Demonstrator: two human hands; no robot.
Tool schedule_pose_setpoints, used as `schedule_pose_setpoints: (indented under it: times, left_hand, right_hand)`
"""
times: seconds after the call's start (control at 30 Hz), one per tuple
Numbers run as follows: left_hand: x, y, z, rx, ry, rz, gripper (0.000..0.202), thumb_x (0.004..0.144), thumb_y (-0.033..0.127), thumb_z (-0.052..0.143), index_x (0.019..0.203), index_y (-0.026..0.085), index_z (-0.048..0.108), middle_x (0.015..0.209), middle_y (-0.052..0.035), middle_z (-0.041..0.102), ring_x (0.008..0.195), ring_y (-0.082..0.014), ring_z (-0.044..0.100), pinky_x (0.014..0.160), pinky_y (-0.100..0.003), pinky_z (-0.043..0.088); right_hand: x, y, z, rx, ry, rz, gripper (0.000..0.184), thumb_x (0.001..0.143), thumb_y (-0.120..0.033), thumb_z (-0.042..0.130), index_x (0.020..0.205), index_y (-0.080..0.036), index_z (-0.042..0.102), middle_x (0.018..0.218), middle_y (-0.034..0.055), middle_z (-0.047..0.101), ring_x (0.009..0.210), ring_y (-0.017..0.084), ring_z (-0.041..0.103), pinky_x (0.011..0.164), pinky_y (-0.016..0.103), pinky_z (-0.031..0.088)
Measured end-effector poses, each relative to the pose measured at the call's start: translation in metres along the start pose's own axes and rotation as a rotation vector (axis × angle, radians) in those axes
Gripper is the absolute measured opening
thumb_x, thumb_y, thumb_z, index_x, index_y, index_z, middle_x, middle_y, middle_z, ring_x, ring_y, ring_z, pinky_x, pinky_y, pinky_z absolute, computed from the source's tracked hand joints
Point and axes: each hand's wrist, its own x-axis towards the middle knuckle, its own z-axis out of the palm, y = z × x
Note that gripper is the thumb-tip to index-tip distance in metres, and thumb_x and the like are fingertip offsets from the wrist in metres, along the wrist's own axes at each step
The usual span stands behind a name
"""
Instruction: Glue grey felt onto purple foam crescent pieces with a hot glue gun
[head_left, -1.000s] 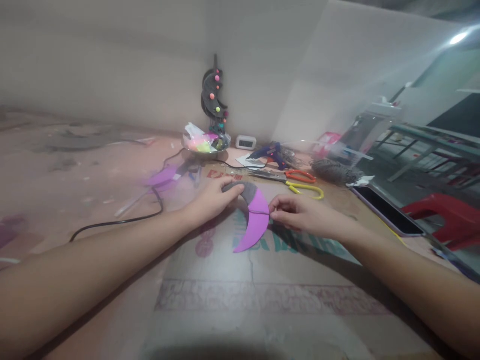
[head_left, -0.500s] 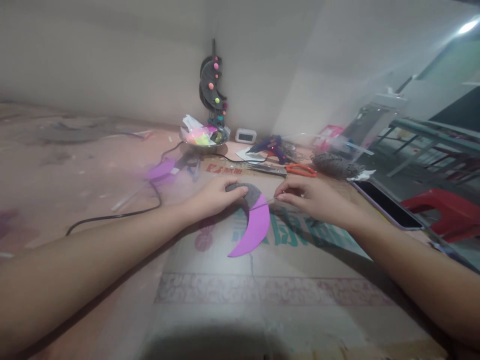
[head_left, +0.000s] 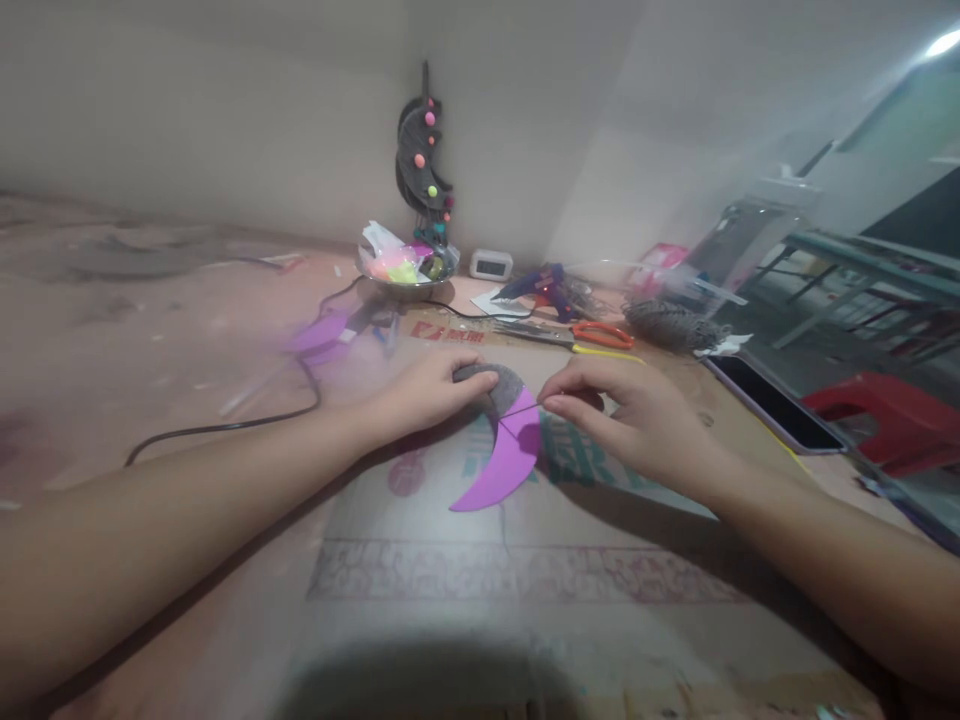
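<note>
A purple crescent [head_left: 504, 460] lies on a sheet of printed cardboard [head_left: 525, 570], its upper end wrapped in grey yarn. My left hand [head_left: 431, 390] grips that wrapped upper end, fingers curled over it. My right hand [head_left: 622, 415] hovers just right of the crescent and pinches a thin strand of grey yarn [head_left: 517, 410] that runs across the purple part. Both forearms reach in from the lower corners.
Behind the crescent lie orange-handled scissors [head_left: 596, 335], a blue glue gun [head_left: 544, 285], a ball of grey yarn [head_left: 671, 325], a metal bowl of bright bits [head_left: 405, 270], a small white clock [head_left: 491, 265] and a dark crescent decoration [head_left: 420, 160]. A black cable [head_left: 225, 425] runs left. A phone [head_left: 765, 400] lies right.
My right hand has shifted up and back toward the crescent while pulling the yarn strand across it. My left hand stays on the wrapped end. The view has tilted slightly.
</note>
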Motion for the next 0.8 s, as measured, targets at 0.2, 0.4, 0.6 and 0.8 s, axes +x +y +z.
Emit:
schedule_pose_setpoints:
  times: [0.2, 0.4, 0.6, 0.8]
  left_hand:
    - [-0.001, 0.002, 0.001, -0.058, -0.017, -0.022, 0.03, 0.086, 0.042, 0.048, 0.072, 0.017, 0.058, 0.06, 0.003, 0.054, 0.059, -0.0128, 0.049, 0.056, -0.025, 0.034]
    - [0.0, 0.001, 0.001, -0.08, -0.014, -0.027, 0.031, 0.086, 0.042, 0.049, 0.069, 0.017, 0.057, 0.058, 0.0035, 0.05, 0.057, -0.0118, 0.046, 0.053, -0.024, 0.033]
    - [0.001, -0.002, 0.0, -0.025, -0.091, 0.039, 0.031, 0.088, 0.041, 0.048, 0.069, 0.017, 0.053, 0.063, 0.0035, 0.05, 0.061, -0.0122, 0.047, 0.057, -0.025, 0.033]
    - [0.0, -0.001, -0.001, 0.002, -0.135, 0.044, 0.032, 0.089, 0.042, 0.048, 0.07, 0.017, 0.052, 0.062, 0.0039, 0.047, 0.061, -0.0123, 0.046, 0.057, -0.025, 0.031]
  right_hand:
    - [0.01, 0.026, 0.0, 0.004, -0.063, 0.193, 0.017, 0.087, -0.031, 0.057, 0.081, -0.019, 0.067, 0.073, 0.0018, 0.067, 0.067, 0.014, 0.057, 0.06, 0.026, 0.041]
    - [0.014, 0.043, 0.001, 0.02, -0.221, 0.256, 0.016, 0.085, -0.029, 0.054, 0.081, -0.018, 0.066, 0.073, 0.0013, 0.066, 0.065, 0.015, 0.057, 0.059, 0.026, 0.041]
    - [0.013, 0.051, 0.009, -0.004, -0.136, 0.207, 0.018, 0.087, -0.03, 0.053, 0.085, -0.019, 0.067, 0.083, 0.0036, 0.069, 0.074, 0.017, 0.06, 0.066, 0.029, 0.044]
    - [0.013, 0.052, 0.015, -0.025, -0.093, 0.158, 0.017, 0.088, -0.028, 0.054, 0.085, -0.018, 0.067, 0.083, 0.004, 0.068, 0.074, 0.016, 0.059, 0.066, 0.028, 0.045]
